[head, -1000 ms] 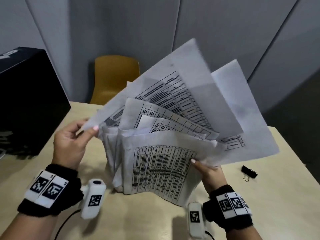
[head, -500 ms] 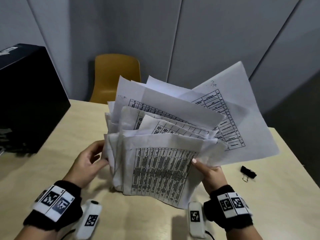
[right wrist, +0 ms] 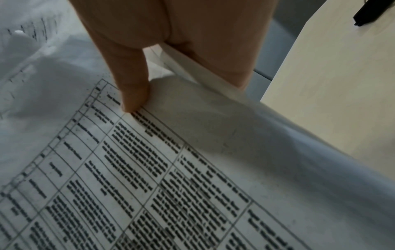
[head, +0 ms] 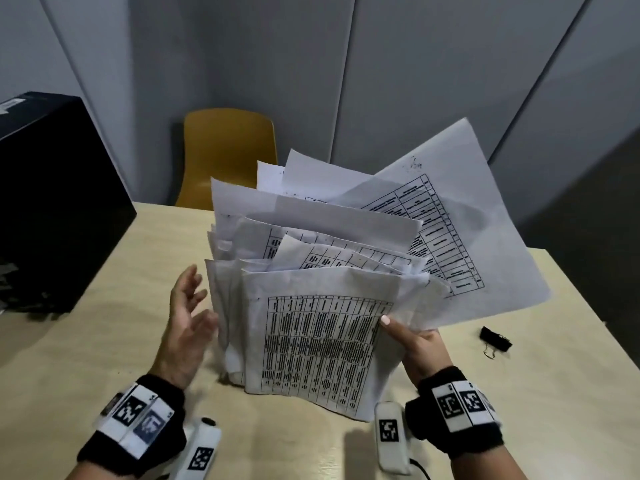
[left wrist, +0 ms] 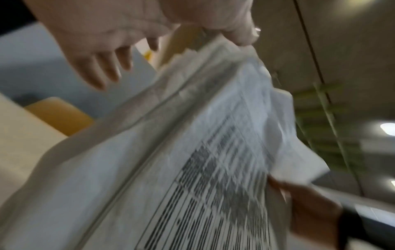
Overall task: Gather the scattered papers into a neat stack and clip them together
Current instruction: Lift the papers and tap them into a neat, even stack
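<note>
The left-wrist view is smeared with motion blur, so print on the papers (left wrist: 192,169) is unreadable. The papers hide the right hand's (head: 417,344) fingers. The black box (head: 52,202) runs off the left edge. The clip (head: 496,338) is too small for detail.

Dim even indoor light, soft shadows on table (head: 450,393), left wrist view motion-blurred, wide-angle edge bending

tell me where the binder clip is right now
In the head view the black binder clip lies on the table at the right, apart from the papers and just beyond the right hand that grips them.
</note>
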A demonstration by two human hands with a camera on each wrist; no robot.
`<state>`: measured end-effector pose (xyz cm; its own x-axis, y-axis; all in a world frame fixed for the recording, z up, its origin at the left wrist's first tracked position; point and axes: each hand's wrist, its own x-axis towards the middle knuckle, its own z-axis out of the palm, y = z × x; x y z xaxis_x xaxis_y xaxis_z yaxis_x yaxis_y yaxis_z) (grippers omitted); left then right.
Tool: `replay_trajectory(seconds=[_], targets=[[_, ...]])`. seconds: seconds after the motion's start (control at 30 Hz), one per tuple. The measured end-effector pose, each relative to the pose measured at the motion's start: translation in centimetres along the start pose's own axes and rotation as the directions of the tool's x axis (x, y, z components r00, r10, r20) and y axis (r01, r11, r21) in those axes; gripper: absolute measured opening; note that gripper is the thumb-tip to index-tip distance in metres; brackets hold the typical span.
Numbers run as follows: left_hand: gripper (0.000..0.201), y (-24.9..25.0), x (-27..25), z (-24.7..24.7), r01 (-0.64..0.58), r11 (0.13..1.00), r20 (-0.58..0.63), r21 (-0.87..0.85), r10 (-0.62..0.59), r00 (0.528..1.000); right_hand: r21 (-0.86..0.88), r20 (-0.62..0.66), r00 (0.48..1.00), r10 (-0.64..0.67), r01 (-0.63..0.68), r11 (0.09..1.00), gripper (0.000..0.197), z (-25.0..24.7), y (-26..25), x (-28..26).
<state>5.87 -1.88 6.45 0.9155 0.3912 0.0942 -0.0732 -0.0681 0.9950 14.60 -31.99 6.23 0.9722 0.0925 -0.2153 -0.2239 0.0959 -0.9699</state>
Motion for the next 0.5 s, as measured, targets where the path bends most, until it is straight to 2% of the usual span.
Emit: replay_trajectory(seconds=[0.07, 0.1, 0.13, 0.2, 0.27, 0.3, 0.37, 0.47, 0.5], targets=[[0.139, 0.5, -0.2, 1.0, -0.078, 0.980, 0.066, 0.181, 0.067, 0.996, -0.047, -0.003, 1.000, 0.000, 0.000, 0.999, 0.085, -0.1, 0.3, 0.3], [0.146, 0.8, 0.0, 1.5, -0.098, 0.973, 0.069, 0.208, 0.086, 0.994, -0.073, -0.002, 1.000, 0.003, -0.003, 0.997, 0.087, -0.1, 0.2, 0.2], [0.151, 0.6, 0.5, 1.9, -0.129, 0.979, 0.036, 0.159, 0.124, 0.992, -0.102, 0.008, 1.000, 0.011, -0.010, 0.995, 0.090, 0.0, 0.0, 0.1], [0.150, 0.5, 1.8, 1.9, -0.169, 0.983, -0.040, 0.077, 0.172, 0.984, -0.154, 0.027, 1.000, 0.005, -0.001, 0.988, 0.092, -0.1, -0.2, 0.0], [0.143, 0.8, 2.6, 1.3, -0.149, 0.987, -0.010, 0.052, 0.150, 0.989, -0.177, 0.036, 0.999, 0.009, -0.002, 0.984, 0.083, -0.2, -0.2, -0.1], [0.133, 1.2, 2.7, 1.1, -0.099, 0.995, 0.026, 0.028, 0.098, 0.995, -0.168, 0.036, 0.999, 0.013, -0.007, 0.986, 0.074, -0.2, -0.4, -0.3], [0.095, 1.9, 2.3, 1.1, -0.036, 0.998, 0.061, -0.047, 0.039, 0.997, -0.129, 0.028, 0.999, 0.020, -0.016, 0.992, 0.059, -0.2, -0.4, -0.4], [0.029, 2.6, 1.0, 2.7, -0.026, 0.988, 0.080, -0.150, 0.038, 0.996, -0.057, -0.014, 0.999, 0.035, -0.036, 0.998, 0.032, 0.1, -0.1, -0.6], [0.018, 3.0, 0.6, 3.5, -0.047, 0.984, 0.048, -0.172, 0.056, 0.997, -0.042, -0.023, 0.999, 0.027, -0.028, 0.999, 0.033, 0.3, 0.0, -0.8]])
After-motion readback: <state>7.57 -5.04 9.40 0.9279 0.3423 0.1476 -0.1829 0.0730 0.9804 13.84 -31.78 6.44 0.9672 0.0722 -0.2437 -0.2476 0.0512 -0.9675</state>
